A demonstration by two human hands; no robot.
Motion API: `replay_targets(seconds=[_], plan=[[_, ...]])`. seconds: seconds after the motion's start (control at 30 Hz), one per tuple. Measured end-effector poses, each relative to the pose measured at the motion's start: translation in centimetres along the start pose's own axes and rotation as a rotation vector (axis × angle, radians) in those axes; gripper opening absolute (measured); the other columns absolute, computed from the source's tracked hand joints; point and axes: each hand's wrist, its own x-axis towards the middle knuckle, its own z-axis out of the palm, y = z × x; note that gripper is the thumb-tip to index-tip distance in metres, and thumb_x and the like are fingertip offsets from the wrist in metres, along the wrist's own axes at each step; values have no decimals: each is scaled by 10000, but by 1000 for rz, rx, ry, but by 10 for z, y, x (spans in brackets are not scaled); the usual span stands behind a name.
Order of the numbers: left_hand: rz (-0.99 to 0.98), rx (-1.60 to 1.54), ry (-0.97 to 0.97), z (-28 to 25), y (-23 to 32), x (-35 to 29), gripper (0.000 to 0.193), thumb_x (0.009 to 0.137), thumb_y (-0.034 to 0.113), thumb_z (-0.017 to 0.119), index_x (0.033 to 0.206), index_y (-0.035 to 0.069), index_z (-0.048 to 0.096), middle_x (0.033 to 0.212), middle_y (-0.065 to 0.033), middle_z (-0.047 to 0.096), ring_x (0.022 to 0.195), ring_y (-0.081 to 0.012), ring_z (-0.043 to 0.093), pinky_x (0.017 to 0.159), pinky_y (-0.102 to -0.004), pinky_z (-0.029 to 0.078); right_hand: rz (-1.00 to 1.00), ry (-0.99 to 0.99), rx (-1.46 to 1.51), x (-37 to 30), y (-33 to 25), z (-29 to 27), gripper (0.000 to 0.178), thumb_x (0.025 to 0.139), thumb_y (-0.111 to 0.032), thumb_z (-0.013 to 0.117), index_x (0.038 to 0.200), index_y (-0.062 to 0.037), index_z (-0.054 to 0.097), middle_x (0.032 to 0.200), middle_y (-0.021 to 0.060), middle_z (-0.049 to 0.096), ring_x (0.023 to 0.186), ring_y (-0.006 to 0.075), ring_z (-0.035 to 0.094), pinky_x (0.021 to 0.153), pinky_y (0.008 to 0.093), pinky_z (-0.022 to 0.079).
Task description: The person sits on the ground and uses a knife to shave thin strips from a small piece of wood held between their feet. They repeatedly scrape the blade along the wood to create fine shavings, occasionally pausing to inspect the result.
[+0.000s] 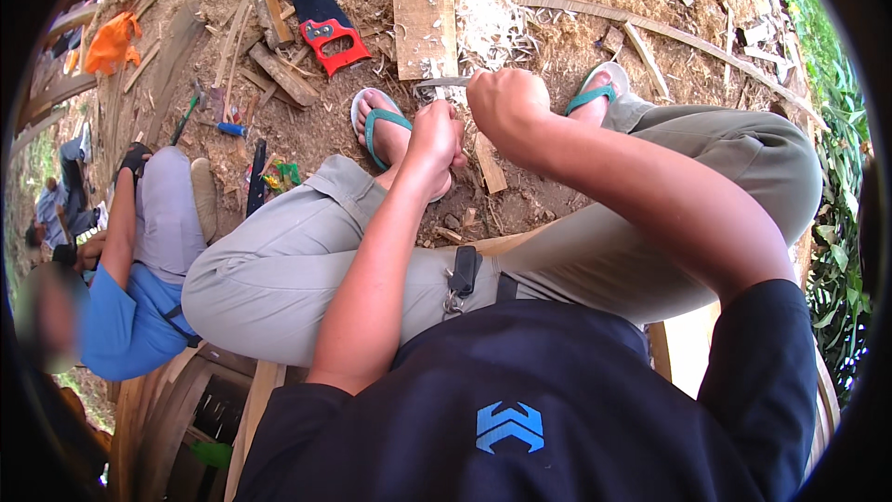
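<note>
My right hand (509, 104) is closed in a fist, back of the hand up. From its left side sticks out a narrow grey blade-like piece (441, 82), slightly curved; its other end is hidden in the fist. Just left and nearer to me, my left hand (437, 138) is closed too, fingers curled, and what it holds, if anything, is hidden. Both hands are between my sandalled feet, by the near end of a flat wooden plank (424, 14). Pale wood shavings (491, 14) lie beside that plank.
A handsaw (321, 14) with a red handle lies left of the plank. Wood offcuts (283, 74), a blue-handled tool (231, 129) and an orange cloth or bag (113, 44) are scattered leftward. Another person in a blue shirt (139, 321) sits at my left. Green plants (836, 223) border the right.
</note>
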Motion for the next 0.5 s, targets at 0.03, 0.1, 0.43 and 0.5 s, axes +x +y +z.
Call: replay_targets(seconds=[0.03, 0.1, 0.43, 0.5], plan=[[5, 1, -4, -1, 1, 0, 195, 919, 223, 352, 852, 68, 449, 508, -9, 332, 409, -135, 299, 379, -296, 281, -7, 24, 21, 6, 3, 1, 279, 699, -136, 810, 959, -84, 723, 963, 33, 723, 888, 157, 708, 629, 280, 579], [19, -2, -12, -2, 3, 0, 205, 926, 228, 348, 854, 64, 447, 514, -10, 336, 410, -135, 305, 377, -296, 284, -21, 74, 57, 12, 10, -2, 272, 705, -125, 806, 961, -84, 724, 983, 49, 724, 904, 163, 705, 653, 263, 574], [-32, -56, 22, -1, 7, -5, 160, 906, 222, 363, 875, 89, 447, 492, 7, 324, 413, -116, 282, 401, -283, 260, -202, -80, 68, -38, 19, -32, 250, 731, -90, 762, 973, -53, 716, 989, 111, 717, 952, 209, 702, 724, 296, 565], [-30, -41, 30, -1, 4, -4, 163, 909, 219, 356, 880, 88, 448, 498, 7, 321, 418, -117, 276, 403, -285, 256, -191, -66, 38, -37, 15, -26, 248, 734, -93, 762, 973, -59, 709, 976, 94, 718, 954, 200, 701, 718, 288, 567]])
